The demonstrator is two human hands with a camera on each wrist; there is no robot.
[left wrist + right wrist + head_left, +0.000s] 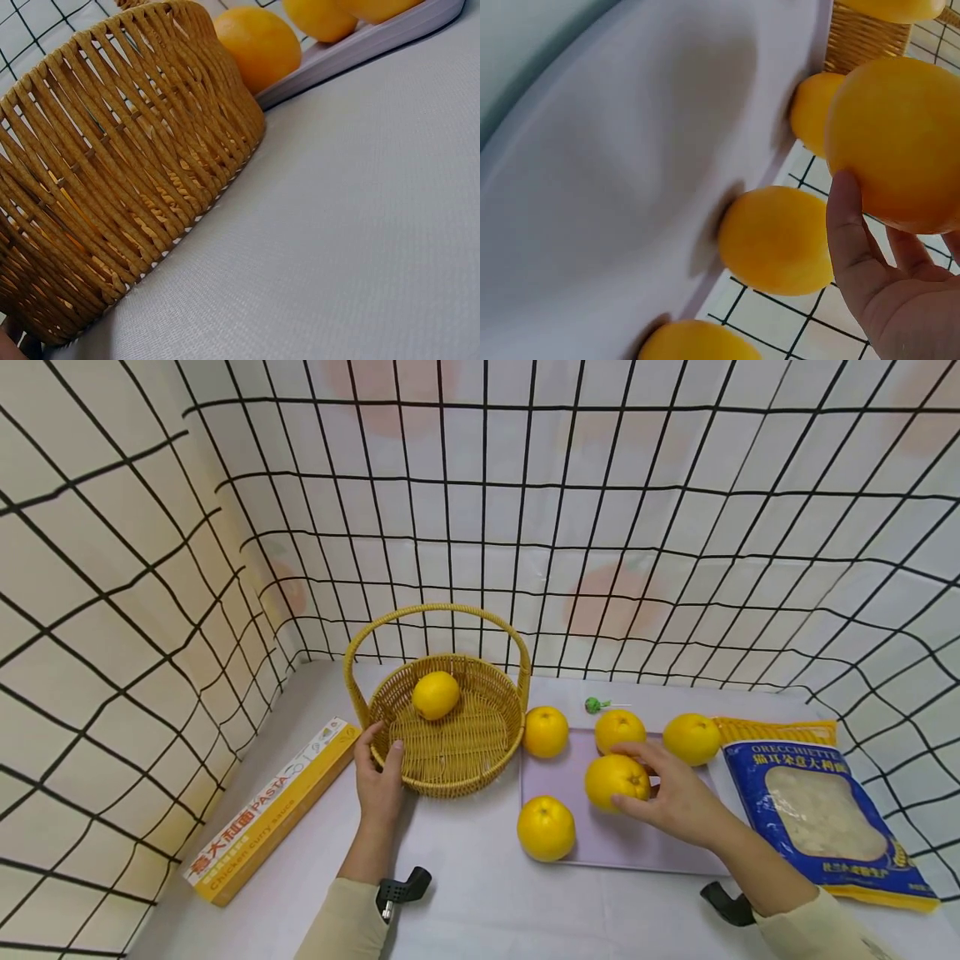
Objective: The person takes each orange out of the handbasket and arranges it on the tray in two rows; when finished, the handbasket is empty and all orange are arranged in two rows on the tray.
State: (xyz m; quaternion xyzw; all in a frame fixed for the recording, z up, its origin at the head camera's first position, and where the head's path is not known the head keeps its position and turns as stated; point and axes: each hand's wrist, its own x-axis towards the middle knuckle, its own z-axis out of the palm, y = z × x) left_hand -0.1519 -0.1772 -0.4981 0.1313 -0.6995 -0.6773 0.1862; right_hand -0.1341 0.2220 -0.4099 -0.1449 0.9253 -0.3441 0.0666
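Observation:
A yellow-orange orange is in my right hand, gripped between thumb and fingers. In the right wrist view that orange appears held off the lilac tray. My left hand holds the left front rim of a wicker basket, thumb on the inner side. One orange lies inside the basket, under its tall arched handle. More oranges rest on the tray: one at its near left corner, others along its far edge, such as the orange at right. The left wrist view shows mostly the basket's woven side.
At the left lies a long yellow pasta box, set at a slant. A blue bag of orecchiette pasta lies right of the tray. Behind the tray is a small green-headed lollipop. Black wire mesh encloses the back and sides.

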